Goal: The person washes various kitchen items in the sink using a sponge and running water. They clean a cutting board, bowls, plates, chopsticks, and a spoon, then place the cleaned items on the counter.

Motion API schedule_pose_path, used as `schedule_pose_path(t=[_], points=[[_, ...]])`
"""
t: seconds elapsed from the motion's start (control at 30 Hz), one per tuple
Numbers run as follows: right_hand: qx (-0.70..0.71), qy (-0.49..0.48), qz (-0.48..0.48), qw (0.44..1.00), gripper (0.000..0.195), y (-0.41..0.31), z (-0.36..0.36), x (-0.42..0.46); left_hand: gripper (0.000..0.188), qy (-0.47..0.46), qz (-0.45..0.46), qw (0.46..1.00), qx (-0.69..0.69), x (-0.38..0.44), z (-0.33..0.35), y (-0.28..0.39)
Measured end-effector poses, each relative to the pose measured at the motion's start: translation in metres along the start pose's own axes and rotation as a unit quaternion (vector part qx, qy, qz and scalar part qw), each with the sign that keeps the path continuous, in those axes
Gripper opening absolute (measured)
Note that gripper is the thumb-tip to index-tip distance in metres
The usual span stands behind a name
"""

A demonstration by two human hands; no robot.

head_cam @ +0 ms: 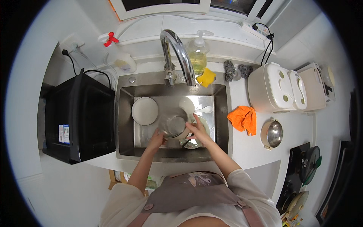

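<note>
A clear round container [174, 123], seemingly glass, is held between my two hands inside the stainless steel sink [122, 127]. My left hand [156, 140] grips its lower left side, and my right hand [200, 132] has its fingers against the right side. Left of it lies a round white dish [145, 111]. Partly hidden by the container and my right hand are a pale dish [186, 105], a white spoon [206, 109] and a plate [204, 122] on the sink floor. A dark handle-like piece [185, 144] shows below my right hand.
The chrome faucet [177, 48] arches over the sink, with a soap pump bottle [198, 54] and a yellow sponge [206, 77] behind. An orange cloth [243, 120], a metal-lined bowl [272, 134] and a white lidded container [272, 88] stand right. A black appliance [80, 116] borders the left.
</note>
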State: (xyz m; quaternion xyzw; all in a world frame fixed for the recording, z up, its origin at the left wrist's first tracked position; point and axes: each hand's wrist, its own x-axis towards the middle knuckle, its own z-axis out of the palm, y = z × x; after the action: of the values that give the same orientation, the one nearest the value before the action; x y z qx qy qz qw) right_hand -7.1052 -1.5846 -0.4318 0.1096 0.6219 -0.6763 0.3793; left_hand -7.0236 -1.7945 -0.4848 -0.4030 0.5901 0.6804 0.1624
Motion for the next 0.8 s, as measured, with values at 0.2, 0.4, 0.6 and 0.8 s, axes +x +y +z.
schedule_pose_path(t=[0.2, 0.4, 0.6, 0.8], points=[[-0.002, 0.020, -0.054, 0.998, 0.071, -0.026, -0.033, -0.017, 0.033, -0.144, 0.142, 0.933, 0.297, 0.011, 0.019, 0.053], [0.048, 0.074, -0.109, 0.990, 0.067, -0.049, -0.045, -0.034, 0.037, 0.041, 0.482, 0.758, 0.437, -0.003, 0.058, 0.139], [0.151, 0.042, -0.111, 0.981, 0.068, -0.048, -0.033, -0.042, 0.027, 0.159, 0.599, 0.638, 0.457, 0.010, 0.052, 0.192], [0.143, 0.055, -0.096, 0.984, 0.063, -0.043, -0.030, -0.046, 0.015, 0.127, 0.507, 0.708, 0.474, 0.009, 0.054, 0.192]])
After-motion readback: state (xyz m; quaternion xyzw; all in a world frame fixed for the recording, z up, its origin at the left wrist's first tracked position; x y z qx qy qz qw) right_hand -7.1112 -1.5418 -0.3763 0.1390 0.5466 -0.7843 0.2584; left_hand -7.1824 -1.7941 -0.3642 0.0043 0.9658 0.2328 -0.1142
